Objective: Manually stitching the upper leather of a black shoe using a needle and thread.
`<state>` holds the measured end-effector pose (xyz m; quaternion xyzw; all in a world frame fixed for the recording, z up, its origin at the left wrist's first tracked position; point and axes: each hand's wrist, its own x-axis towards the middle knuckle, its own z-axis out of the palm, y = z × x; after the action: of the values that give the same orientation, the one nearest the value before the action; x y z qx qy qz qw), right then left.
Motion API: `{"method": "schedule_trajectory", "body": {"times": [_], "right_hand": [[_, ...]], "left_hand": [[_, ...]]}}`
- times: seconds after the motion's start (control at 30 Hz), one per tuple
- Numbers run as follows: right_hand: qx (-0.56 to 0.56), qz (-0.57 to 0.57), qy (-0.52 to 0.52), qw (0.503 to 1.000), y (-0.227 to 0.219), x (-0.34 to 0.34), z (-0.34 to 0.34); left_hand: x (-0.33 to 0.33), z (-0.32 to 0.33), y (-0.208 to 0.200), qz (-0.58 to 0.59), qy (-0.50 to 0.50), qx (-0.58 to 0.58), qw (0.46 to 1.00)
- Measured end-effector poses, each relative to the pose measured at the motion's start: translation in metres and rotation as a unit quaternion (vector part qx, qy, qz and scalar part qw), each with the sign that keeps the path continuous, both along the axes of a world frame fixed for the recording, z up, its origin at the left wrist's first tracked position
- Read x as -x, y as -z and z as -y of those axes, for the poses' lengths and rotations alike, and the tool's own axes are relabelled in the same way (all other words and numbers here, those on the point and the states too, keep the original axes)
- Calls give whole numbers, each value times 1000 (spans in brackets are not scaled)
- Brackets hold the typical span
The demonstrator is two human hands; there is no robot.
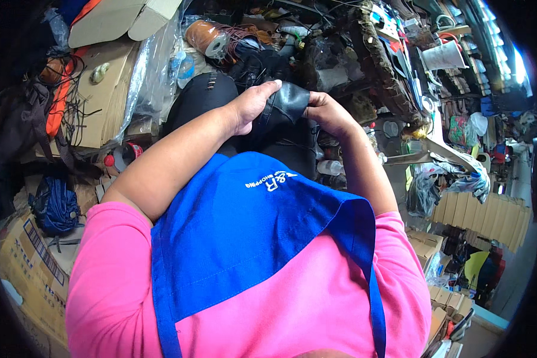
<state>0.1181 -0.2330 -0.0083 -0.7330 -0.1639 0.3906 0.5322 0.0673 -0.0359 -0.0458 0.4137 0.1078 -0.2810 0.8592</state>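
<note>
Both hands closed on black boot (286,107): left hand (250,104) at 9 o'clock, right hand (328,113) at 3. Leather looks soft, pliable, light; hold at cuff edges.

Flattened brown cardboard sheets (104,89) are leaning at the left beside crumpled clear plastic sheeting (158,71). A dark blue fabric bag (55,206) is resting on printed cardboard boxes (27,268). Tan corrugated cardboard stacks (489,216) are standing at the right, and daylight is entering at the upper right.
</note>
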Motion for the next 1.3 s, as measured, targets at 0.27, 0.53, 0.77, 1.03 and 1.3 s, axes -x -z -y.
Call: {"method": "schedule_trajectory", "body": {"times": [0.27, 0.53, 0.77, 1.03, 1.3], "right_hand": [[12, -10, -11, 1000, 4, -11, -6], [-41, -64, 55, 996, 17, -8, -11], [-58, -59, 101, 992, 14, -2, -15], [247, 520, 80, 814, -90, 33, -15], [-494, 90, -262, 824, -169, 101, -45]], "left_hand": [[-3, -3, 4, -6, -31, -22, 999], [-5, -8, 7, 16, -23, 14, 1000], [-10, -13, 15, -11, -28, 60, 998], [-12, -18, 24, -50, -59, 132, 988], [-12, -18, 24, -33, -31, 78, 996]]}}
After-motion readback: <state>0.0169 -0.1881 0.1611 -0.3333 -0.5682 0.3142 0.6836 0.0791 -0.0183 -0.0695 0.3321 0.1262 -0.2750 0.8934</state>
